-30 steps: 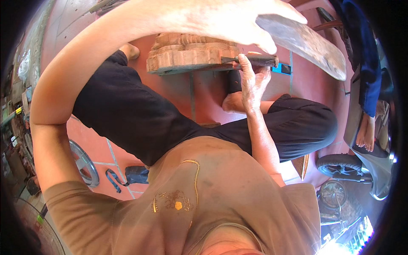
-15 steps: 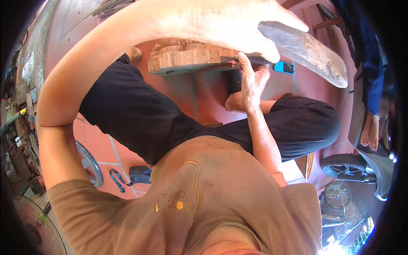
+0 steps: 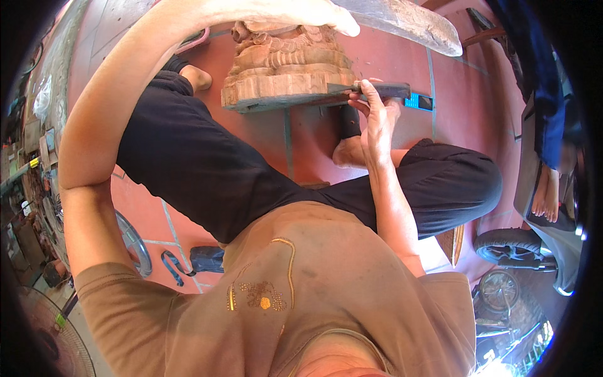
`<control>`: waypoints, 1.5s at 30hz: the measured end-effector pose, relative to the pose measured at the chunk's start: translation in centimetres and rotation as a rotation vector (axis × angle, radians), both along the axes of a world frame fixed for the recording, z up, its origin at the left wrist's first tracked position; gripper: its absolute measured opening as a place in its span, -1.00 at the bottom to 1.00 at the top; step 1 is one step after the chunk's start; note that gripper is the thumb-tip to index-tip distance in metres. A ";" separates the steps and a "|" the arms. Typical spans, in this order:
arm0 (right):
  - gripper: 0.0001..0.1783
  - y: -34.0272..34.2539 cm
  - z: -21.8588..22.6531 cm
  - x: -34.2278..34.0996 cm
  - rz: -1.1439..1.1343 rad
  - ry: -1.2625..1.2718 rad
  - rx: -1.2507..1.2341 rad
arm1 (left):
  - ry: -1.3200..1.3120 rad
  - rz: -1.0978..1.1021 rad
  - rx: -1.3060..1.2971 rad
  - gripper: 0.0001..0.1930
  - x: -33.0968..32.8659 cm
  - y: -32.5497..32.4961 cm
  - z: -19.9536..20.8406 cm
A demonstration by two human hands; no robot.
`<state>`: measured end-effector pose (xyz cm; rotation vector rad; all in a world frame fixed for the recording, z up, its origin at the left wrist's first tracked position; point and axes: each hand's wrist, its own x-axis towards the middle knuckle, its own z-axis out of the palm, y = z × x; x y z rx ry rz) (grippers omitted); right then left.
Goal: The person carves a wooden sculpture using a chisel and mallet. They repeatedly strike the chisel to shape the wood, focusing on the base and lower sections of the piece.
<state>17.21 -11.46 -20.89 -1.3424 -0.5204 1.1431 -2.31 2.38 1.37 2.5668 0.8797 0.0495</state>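
My left hand (image 3: 323,16) grips a long, weathered wooden mallet (image 3: 408,26) at the upper edge, where part of the hand is cut off. In my right hand (image 3: 380,113) is a chisel (image 3: 396,90) with a dark handle, held between thumb and fingers. Its blade points left and meets the right end of the base of a carved wooden piece (image 3: 286,63). Layered relief covers the upper part of that carving, above a rough, pale edge. The mallet is raised beyond the chisel, apart from it.
A blue and black phone-like object (image 3: 419,101) lies on the red tiles beside the chisel handle. My bent legs (image 3: 201,157) flank the carving. Another person's feet (image 3: 546,195) show at the right, above a black wheel (image 3: 509,245). A fan (image 3: 53,333) stands lower left.
My left hand has lifted the mallet up and away from the chisel, uncovering the carving and chisel handle. The right hand's fingers have shifted slightly; the chisel blade stays at the base.
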 end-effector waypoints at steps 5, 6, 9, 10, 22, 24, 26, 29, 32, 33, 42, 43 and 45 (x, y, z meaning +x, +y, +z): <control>-0.69 -1.6 2.7 -2.3 0.089 -0.315 0.203 | -0.114 -0.021 0.078 -0.26 -1.6 0.7 -2.0; -0.70 -1.2 3.1 -3.2 0.169 -0.344 0.293 | -0.047 0.056 0.030 -0.26 -2.6 0.2 -0.6; -0.70 -1.8 3.0 -1.8 0.141 -0.110 0.047 | 0.003 0.091 -0.114 -0.28 -1.7 0.3 0.3; -0.71 -1.5 2.9 -1.5 0.120 -0.127 0.061 | 0.037 0.138 -0.136 -0.28 -1.7 -0.1 1.0; -0.69 2.1 0.6 -1.6 -0.005 -0.141 0.129 | -0.219 0.169 -0.126 -0.32 -4.9 1.2 -1.1; -0.68 2.3 0.6 -1.6 -0.005 -0.143 0.131 | -0.231 0.139 -0.108 -0.31 -4.9 1.2 -1.3; -0.69 2.6 0.8 -1.8 0.003 -0.146 0.128 | -0.249 0.117 -0.104 -0.30 -5.0 1.3 -1.2; -0.69 2.8 0.8 -1.5 0.011 -0.190 0.105 | -0.183 0.144 -0.095 -0.29 -3.8 1.3 -1.6; -0.69 3.1 1.4 -2.0 0.039 -0.263 0.108 | -0.251 0.058 -0.029 -0.29 -2.7 1.0 -1.2; -0.69 3.2 1.5 -2.1 0.048 -0.260 0.110 | -0.297 0.013 0.019 -0.30 -2.3 0.5 -0.8; -0.67 2.8 1.2 -1.4 0.031 -0.256 0.097 | 0.167 -0.155 -0.108 -0.27 1.4 0.5 -0.4; -0.67 2.8 0.9 -1.2 0.026 -0.226 0.103 | 0.083 -0.179 -0.087 -0.26 0.8 1.3 -2.4; -0.67 2.9 0.8 -1.4 0.031 -0.196 0.109 | -0.051 -0.189 -0.050 -0.25 -0.4 1.4 -3.0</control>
